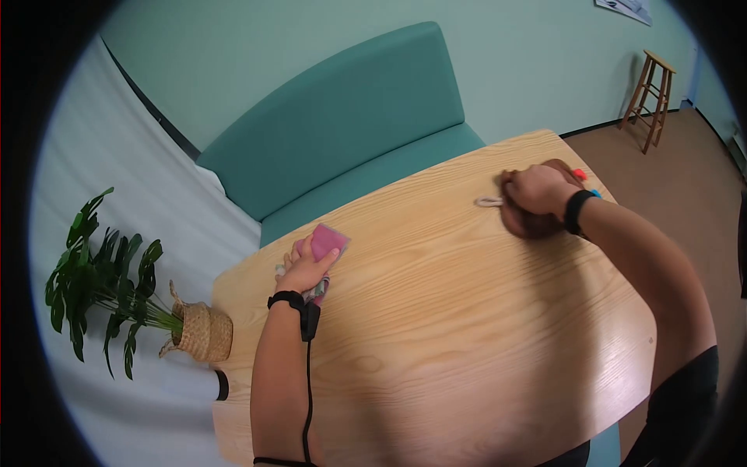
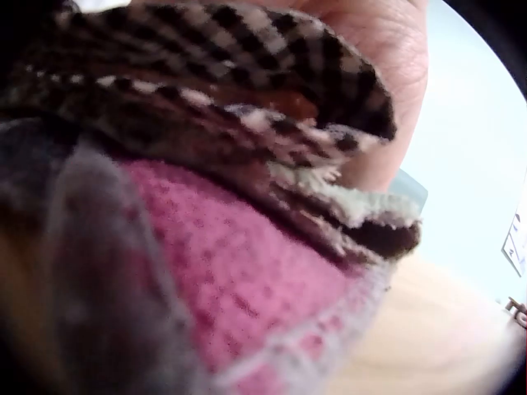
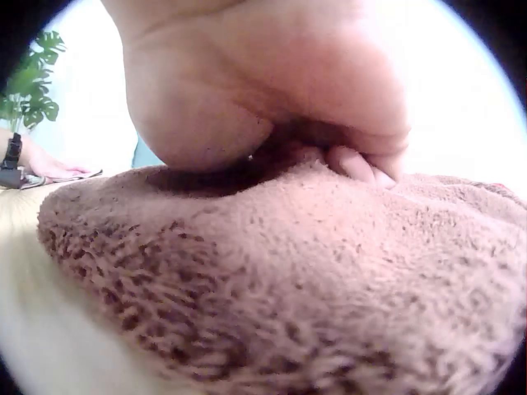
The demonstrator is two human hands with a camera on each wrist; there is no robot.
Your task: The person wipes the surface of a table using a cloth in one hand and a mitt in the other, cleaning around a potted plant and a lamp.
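At the far right of the table, my right hand (image 1: 537, 189) bunches a fluffy brown towel (image 3: 272, 280) under curled fingers. The towel lies on the wood, and a pale hanging loop (image 1: 489, 201) sticks out from its left side. On the left part of the table, my left hand (image 1: 305, 268) rests on top of a small stack of folded cloths, fingers spread over it. A pink cloth (image 2: 239, 263) shows beyond the fingers, and a black-and-white checked cloth (image 2: 329, 82) is folded under the palm in the left wrist view.
Small red (image 1: 580, 174) and blue (image 1: 596, 193) bits show beside the towel at the table's right edge. A potted plant in a woven basket (image 1: 206, 333) stands at the left. Behind the wooden table (image 1: 436, 327) is a green bench (image 1: 358, 109); a wooden stool (image 1: 652, 97) stands far right.
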